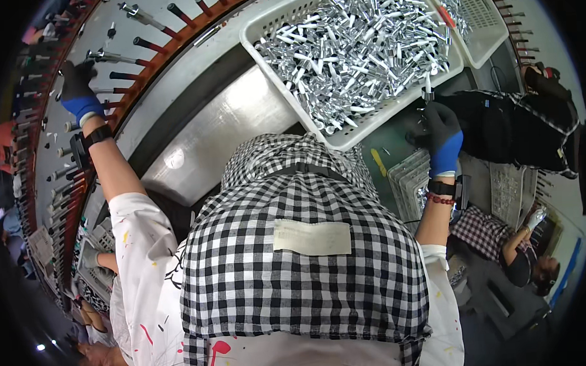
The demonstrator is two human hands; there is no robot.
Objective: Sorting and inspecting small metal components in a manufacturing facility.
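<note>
"So, what's furthest left?"

"The left hand [78,87], gloved grey and blue, by a row of black-and-red rods [123,76]. I can't tell whether its fingers hold anything."

"And further across?"

"A white crate [333,141], heaped with shiny silver-and-white pieces [359,51]."

"Then the right hand [441,127]?"

"Its fingers pinch one slim piece [428,86] near the crate's right corner: upright, white tapered tip above, darker metallic body below."
</note>
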